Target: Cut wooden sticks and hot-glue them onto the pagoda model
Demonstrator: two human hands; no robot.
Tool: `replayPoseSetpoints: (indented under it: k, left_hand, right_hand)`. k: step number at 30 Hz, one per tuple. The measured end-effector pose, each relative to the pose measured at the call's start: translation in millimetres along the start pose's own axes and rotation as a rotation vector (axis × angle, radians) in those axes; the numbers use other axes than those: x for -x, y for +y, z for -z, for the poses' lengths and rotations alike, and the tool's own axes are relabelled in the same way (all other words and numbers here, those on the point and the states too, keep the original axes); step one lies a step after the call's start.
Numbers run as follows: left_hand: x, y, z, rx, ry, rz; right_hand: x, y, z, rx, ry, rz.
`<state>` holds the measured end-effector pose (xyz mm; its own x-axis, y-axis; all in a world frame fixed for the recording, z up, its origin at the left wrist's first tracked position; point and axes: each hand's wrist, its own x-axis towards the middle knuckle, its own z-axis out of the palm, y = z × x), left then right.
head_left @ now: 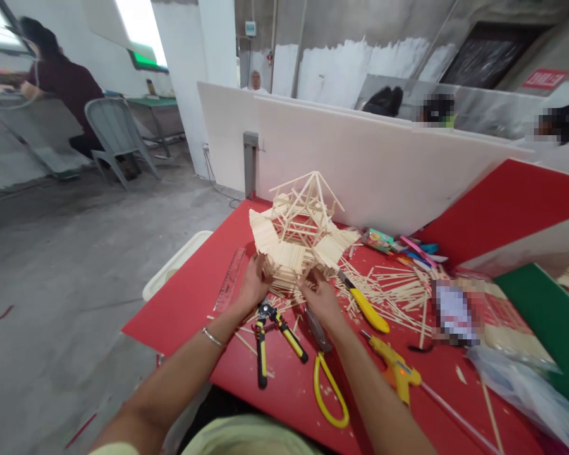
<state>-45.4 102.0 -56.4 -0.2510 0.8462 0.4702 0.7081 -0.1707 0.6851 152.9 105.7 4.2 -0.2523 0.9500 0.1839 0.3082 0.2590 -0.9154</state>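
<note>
A pavilion-like model made of thin wooden sticks (291, 256) stands on the red table (184, 303). Its slatted roof panels flare outward, and an open stick frame rises to a peak on top. My left hand (256, 281) grips the model's near left edge, fingers curled against it. On the near right edge, my right hand (320, 294) holds it the same way; some fingertips are hidden behind the sticks. Between my forearms lie black-and-yellow pliers (270, 335) and yellow-handled scissors (329, 385). A yellow-handled knife (367, 309) is just right of my right hand.
A clear ruler (231, 278) lies left of the model. Loose sticks (398, 287) are scattered to the right, near a yellow glue gun (396, 366) with its glue stick and a plastic bag (526, 392). A white partition (360, 158) borders the table's far side. A person (66, 88) sits far left.
</note>
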Motion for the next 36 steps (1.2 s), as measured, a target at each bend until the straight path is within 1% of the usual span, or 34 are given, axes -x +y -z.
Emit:
replayPoseSetpoints:
  k: [5,7,10,12,16,19,22,25,30,33,36]
  left_hand:
    - [-6,1,5.8,0.050,-0.009,0.050]
    - [-6,0,7.1,0.094,-0.005,0.050]
    - [-4,-6,6.1,0.163,0.058,0.072]
    - [-3,-9,4.8,0.185,0.054,0.083]
    - [-1,-8,6.3,0.195,0.040,0.138]
    - [0,-2,10.3,0.199,0.025,0.134]
    - [1,1,11.7,0.199,0.018,0.131]
    - [3,-2,7.5,0.204,0.023,0.122]
    - [4,-12,-2.8,0.220,0.039,0.092]
    - [3,-13,-4.4,0.230,0.046,0.089]
    - [1,-12,-4.3,0.241,0.030,0.090]
  right_hand:
    - [13,-17,-7,-0.003,-0.010,-0.044]
    - [18,-22,-9,0.016,-0.036,-0.059]
    - [22,-25,-9,0.060,-0.089,-0.067]
    - [23,-26,-8,0.088,-0.120,-0.071]
    - [23,-24,-7,0.134,-0.149,-0.102]
    - [24,-24,-7,0.147,-0.164,-0.101]
    - [26,-23,-8,0.153,-0.150,-0.126]
    - [30,-18,-10,0.165,-0.135,-0.129]
    - [33,-4,-14,0.170,-0.138,-0.073]
    - [32,0,-16,0.160,-0.143,-0.056]
    - [31,3,-17,0.150,-0.122,-0.056]
